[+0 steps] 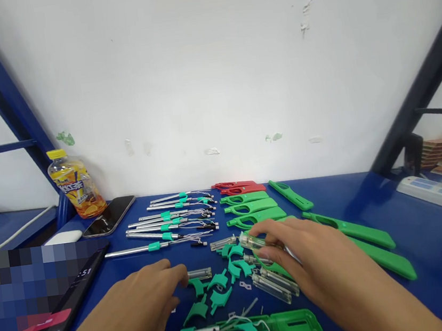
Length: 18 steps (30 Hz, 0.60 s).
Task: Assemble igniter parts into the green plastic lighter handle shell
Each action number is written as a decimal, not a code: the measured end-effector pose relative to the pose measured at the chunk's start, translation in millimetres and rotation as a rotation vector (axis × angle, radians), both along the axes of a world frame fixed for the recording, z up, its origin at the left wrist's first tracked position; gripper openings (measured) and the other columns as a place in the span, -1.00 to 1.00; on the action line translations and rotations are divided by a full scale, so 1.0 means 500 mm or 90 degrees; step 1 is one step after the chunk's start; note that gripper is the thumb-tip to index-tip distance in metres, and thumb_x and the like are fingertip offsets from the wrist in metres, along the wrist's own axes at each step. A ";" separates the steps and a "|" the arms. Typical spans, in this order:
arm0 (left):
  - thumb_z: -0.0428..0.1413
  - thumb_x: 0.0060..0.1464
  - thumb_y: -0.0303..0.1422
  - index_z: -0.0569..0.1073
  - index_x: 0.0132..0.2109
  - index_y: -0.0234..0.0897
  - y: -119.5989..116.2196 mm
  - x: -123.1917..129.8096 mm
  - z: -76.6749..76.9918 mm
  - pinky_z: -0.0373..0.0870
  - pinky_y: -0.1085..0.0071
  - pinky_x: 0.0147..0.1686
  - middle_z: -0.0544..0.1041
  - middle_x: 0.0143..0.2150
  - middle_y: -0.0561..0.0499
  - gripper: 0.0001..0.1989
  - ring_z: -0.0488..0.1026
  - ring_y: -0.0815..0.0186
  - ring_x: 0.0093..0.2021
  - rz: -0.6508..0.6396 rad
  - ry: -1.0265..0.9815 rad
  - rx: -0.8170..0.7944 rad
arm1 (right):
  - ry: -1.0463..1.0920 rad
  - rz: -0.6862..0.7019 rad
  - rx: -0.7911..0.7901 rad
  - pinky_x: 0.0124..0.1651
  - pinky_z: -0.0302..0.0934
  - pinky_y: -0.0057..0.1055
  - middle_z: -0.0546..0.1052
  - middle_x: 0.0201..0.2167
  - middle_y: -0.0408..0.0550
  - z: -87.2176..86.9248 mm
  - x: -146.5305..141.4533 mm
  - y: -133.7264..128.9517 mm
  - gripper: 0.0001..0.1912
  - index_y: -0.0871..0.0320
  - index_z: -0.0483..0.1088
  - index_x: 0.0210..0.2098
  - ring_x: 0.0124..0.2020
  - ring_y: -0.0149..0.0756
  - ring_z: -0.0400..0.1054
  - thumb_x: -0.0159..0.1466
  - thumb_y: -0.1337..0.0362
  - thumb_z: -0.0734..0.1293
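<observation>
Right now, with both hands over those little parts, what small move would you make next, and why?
Probably lift the clear tube pinched in the right hand toward the half-built green lighter near the table's front edge. The left hand already rests beside the teal triggers.

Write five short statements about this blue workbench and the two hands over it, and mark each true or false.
1. The right hand holds a clear plastic tube at its fingertips. True.
2. The drink bottle has a red cap. False: its cap is yellow.
3. Two red handle shells lie at the back, behind the green handle shells. True.
4. The left hand grips the phone. False: the phone lies apart, near the bottle.
5. The metal rods stand upright. False: they lie flat in a row.
</observation>
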<state>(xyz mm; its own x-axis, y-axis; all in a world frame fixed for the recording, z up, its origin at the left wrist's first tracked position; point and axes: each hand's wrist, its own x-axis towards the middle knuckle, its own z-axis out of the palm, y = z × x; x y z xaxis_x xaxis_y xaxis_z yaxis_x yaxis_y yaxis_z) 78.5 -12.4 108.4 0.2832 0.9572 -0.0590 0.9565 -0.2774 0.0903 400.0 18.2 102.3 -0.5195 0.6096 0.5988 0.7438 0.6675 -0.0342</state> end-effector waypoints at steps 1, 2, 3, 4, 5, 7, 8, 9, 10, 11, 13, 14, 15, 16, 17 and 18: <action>0.04 0.38 -0.55 0.81 0.28 -0.01 -0.001 0.004 0.001 0.83 0.01 0.13 0.89 0.17 -0.13 -0.41 0.90 -0.14 0.14 0.014 0.018 -0.034 | -0.002 0.005 -0.001 -0.49 0.48 -0.22 0.92 -0.11 -0.17 -0.004 0.003 0.000 -0.72 -0.02 0.73 0.13 -0.28 -0.03 0.87 0.50 0.42 0.59; -0.01 0.41 -0.57 0.79 0.31 -0.02 -0.001 0.009 0.001 0.81 -0.07 0.19 0.87 0.22 -0.16 -0.38 0.89 -0.16 0.18 0.028 0.032 -0.065 | -0.006 0.012 -0.004 -0.48 0.50 -0.22 0.92 -0.07 -0.15 -0.008 0.006 -0.001 -0.73 -0.03 0.75 0.12 -0.25 -0.02 0.88 0.50 0.42 0.60; -0.06 0.44 -0.59 0.77 0.33 -0.02 0.000 0.012 0.001 0.77 -0.12 0.26 0.85 0.27 -0.18 -0.36 0.86 -0.16 0.24 0.040 0.041 -0.091 | -0.007 0.018 -0.008 -0.46 0.53 -0.23 0.93 -0.06 -0.16 -0.011 0.008 -0.001 -0.75 -0.04 0.77 0.09 -0.24 -0.02 0.89 0.51 0.41 0.60; -0.09 0.47 -0.60 0.75 0.35 -0.01 0.001 0.014 -0.001 0.73 -0.17 0.34 0.82 0.33 -0.19 -0.33 0.83 -0.14 0.30 0.052 0.048 -0.113 | -0.010 0.022 -0.014 -0.42 0.56 -0.25 0.93 -0.07 -0.17 -0.013 0.009 -0.002 -0.76 -0.05 0.78 0.06 -0.24 -0.03 0.89 0.50 0.42 0.60; -0.11 0.49 -0.60 0.73 0.37 0.00 0.002 0.015 -0.004 0.67 -0.19 0.41 0.79 0.37 -0.18 -0.33 0.80 -0.12 0.35 0.064 0.054 -0.135 | -0.014 0.022 -0.027 -0.38 0.59 -0.27 0.92 -0.09 -0.17 -0.013 0.009 -0.004 -0.78 -0.04 0.79 0.03 -0.23 -0.03 0.89 0.50 0.43 0.60; -0.07 0.52 -0.59 0.70 0.40 0.00 0.004 0.013 -0.014 0.60 -0.19 0.48 0.75 0.42 -0.17 -0.37 0.75 -0.12 0.41 0.087 0.063 -0.171 | -0.031 0.008 -0.076 -0.28 0.63 -0.30 0.92 -0.11 -0.14 -0.008 0.007 -0.006 -0.78 -0.03 0.79 0.01 -0.20 -0.03 0.90 0.52 0.44 0.57; -0.04 0.52 -0.57 0.69 0.40 -0.02 0.003 0.011 -0.019 0.58 -0.19 0.48 0.74 0.43 -0.16 -0.41 0.73 -0.12 0.42 0.097 0.066 -0.182 | -0.042 -0.004 -0.108 -0.24 0.64 -0.30 0.92 -0.11 -0.12 -0.004 0.005 -0.007 -0.78 -0.03 0.79 0.02 -0.18 -0.03 0.90 0.55 0.44 0.55; -0.02 0.52 -0.56 0.69 0.37 -0.04 0.002 0.009 -0.025 0.58 -0.18 0.46 0.73 0.41 -0.16 -0.45 0.73 -0.13 0.39 0.106 0.068 -0.192 | -0.053 -0.017 -0.141 -0.20 0.64 -0.30 0.92 -0.11 -0.10 0.000 0.002 -0.008 -0.78 -0.02 0.79 0.03 -0.17 -0.02 0.89 0.57 0.44 0.52; -0.03 0.53 -0.55 0.69 0.33 -0.08 0.001 0.007 -0.029 0.58 -0.17 0.41 0.73 0.37 -0.16 -0.48 0.73 -0.12 0.34 0.110 0.070 -0.200 | -0.063 -0.027 -0.171 -0.18 0.64 -0.30 0.91 -0.12 -0.09 0.004 0.000 -0.009 -0.77 -0.03 0.78 0.02 -0.17 -0.02 0.89 0.60 0.43 0.49; -0.06 0.54 -0.56 0.68 0.28 -0.11 0.000 0.007 -0.031 0.58 -0.14 0.36 0.73 0.33 -0.16 -0.51 0.73 -0.10 0.29 0.112 0.072 -0.204 | -0.070 -0.031 -0.194 -0.17 0.63 -0.29 0.90 -0.13 -0.09 0.006 -0.002 -0.009 -0.76 -0.03 0.77 0.02 -0.17 -0.03 0.88 0.62 0.42 0.47; -0.12 0.54 -0.57 0.67 0.19 -0.17 0.000 0.011 -0.031 0.55 -0.06 0.29 0.72 0.25 -0.17 -0.52 0.70 -0.04 0.20 0.111 0.078 -0.204 | -0.074 -0.030 -0.218 -0.16 0.61 -0.29 0.89 -0.15 -0.09 0.009 -0.004 -0.008 -0.76 -0.04 0.76 0.01 -0.18 -0.04 0.86 0.63 0.41 0.45; -0.14 0.53 -0.58 0.66 0.15 -0.19 0.001 0.013 -0.030 0.54 -0.02 0.25 0.71 0.21 -0.17 -0.52 0.69 -0.03 0.16 0.111 0.083 -0.200 | -0.073 -0.028 -0.225 -0.17 0.60 -0.29 0.89 -0.15 -0.08 0.009 -0.004 -0.008 -0.76 -0.05 0.76 0.01 -0.18 -0.03 0.86 0.63 0.41 0.45; -0.14 0.50 -0.58 0.66 0.11 -0.20 0.003 0.015 -0.030 0.53 0.01 0.21 0.72 0.17 -0.17 -0.52 0.68 -0.02 0.13 0.110 0.086 -0.195 | -0.071 -0.026 -0.230 -0.18 0.59 -0.29 0.89 -0.15 -0.08 0.009 -0.004 -0.008 -0.77 -0.05 0.75 0.01 -0.17 -0.03 0.85 0.63 0.40 0.46; -0.13 0.47 -0.58 0.66 0.08 -0.20 0.005 0.016 -0.032 0.53 0.04 0.16 0.72 0.14 -0.17 -0.53 0.68 -0.01 0.10 0.109 0.088 -0.188 | -0.069 -0.025 -0.233 -0.18 0.57 -0.29 0.88 -0.14 -0.08 0.008 -0.004 -0.008 -0.78 -0.06 0.75 0.01 -0.16 -0.03 0.85 0.64 0.39 0.46; -0.11 0.43 -0.57 0.66 0.05 -0.19 0.007 0.015 -0.038 0.52 0.07 0.11 0.73 0.11 -0.17 -0.56 0.68 -0.01 0.07 0.109 0.088 -0.175 | -0.067 -0.027 -0.236 -0.18 0.56 -0.29 0.88 -0.14 -0.08 0.007 -0.004 -0.009 -0.78 -0.06 0.75 0.02 -0.16 -0.03 0.85 0.65 0.38 0.45; -0.07 0.39 -0.55 0.66 0.02 -0.18 0.008 0.012 -0.049 0.51 0.08 0.07 0.74 0.09 -0.17 -0.60 0.69 -0.02 0.04 0.107 0.086 -0.161 | -0.066 -0.028 -0.239 -0.19 0.55 -0.29 0.88 -0.14 -0.08 0.005 -0.004 -0.009 -0.78 -0.06 0.74 0.02 -0.16 -0.03 0.85 0.65 0.37 0.44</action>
<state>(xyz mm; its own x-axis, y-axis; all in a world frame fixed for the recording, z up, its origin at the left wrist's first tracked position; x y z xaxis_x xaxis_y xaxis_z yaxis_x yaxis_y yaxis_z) 84.4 -8.2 83.8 0.0955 0.9403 -0.3268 0.9950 -0.0995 0.0047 397.9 13.5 104.9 -0.5342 0.7994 0.2750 0.7837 0.5903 -0.1934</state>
